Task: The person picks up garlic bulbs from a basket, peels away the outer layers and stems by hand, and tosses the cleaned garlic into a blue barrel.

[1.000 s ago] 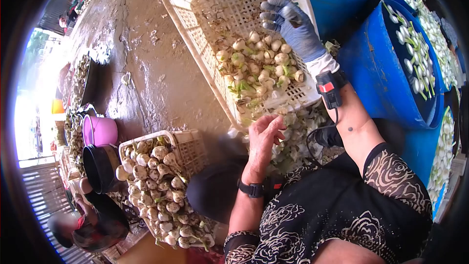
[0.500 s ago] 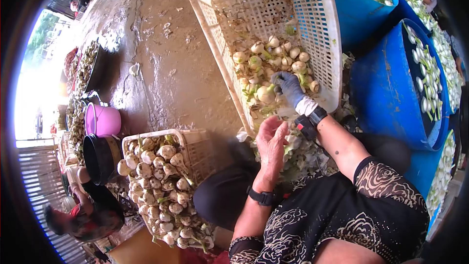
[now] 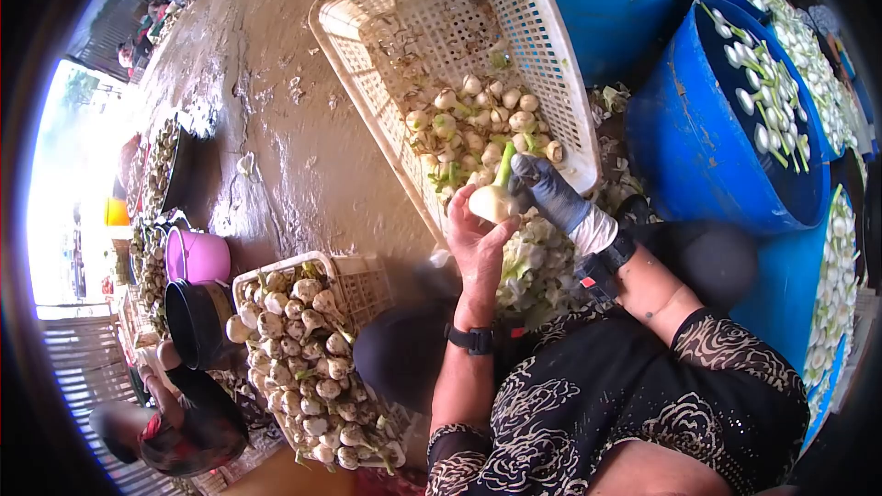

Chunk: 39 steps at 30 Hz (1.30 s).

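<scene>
- A bare left hand (image 3: 478, 243) cups a pale bulb (image 3: 490, 202) from below, fingers half curled round it and thumb pressed to its side; the grip would do well to stay low on the bulb, leaving the top clear
- The gloved right hand (image 3: 549, 191) closes on the bulb's far side, at the base of the green stalk (image 3: 503, 165); whether the glove hides a blade cannot be made out, so the bare thumb is best held back from the neck
- The bulb is held up between both hands, above a heap of leaf trimmings (image 3: 537, 262) at the knees; working over that heap should catch the scraps
- Just beyond it, a tilted white basket (image 3: 432, 28) holds more bulbs; a second basket (image 3: 363, 280) sits on the wet floor (image 3: 294, 156) to the left, and a blue barrel (image 3: 698, 147) stands to the right, all within reach
</scene>
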Each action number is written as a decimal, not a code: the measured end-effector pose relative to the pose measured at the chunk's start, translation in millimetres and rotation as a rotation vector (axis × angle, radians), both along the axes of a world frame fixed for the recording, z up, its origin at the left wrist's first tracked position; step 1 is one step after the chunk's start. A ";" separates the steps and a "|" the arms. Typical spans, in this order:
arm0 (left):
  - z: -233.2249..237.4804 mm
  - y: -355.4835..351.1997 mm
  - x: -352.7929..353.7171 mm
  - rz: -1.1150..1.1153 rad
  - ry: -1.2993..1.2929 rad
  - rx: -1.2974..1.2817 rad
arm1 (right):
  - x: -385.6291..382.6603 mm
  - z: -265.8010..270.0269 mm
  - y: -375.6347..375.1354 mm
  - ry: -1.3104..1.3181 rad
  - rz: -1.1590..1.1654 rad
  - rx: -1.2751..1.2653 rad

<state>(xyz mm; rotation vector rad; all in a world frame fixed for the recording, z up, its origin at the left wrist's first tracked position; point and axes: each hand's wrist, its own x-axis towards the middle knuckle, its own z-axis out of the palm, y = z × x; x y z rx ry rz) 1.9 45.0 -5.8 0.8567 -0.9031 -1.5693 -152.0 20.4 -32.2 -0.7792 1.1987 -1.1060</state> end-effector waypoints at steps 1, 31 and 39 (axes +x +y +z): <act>-4.5 1.5 -1.7 -0.010 0.001 -0.003 | 8.6 -2.3 2.7 0.035 -0.101 -0.101; 2.8 -2.0 9.7 -0.180 0.274 0.246 | -10.1 4.9 21.8 0.362 0.028 -0.491; -3.3 7.8 3.1 -0.235 0.240 0.351 | 3.9 13.4 31.2 0.180 0.042 -0.461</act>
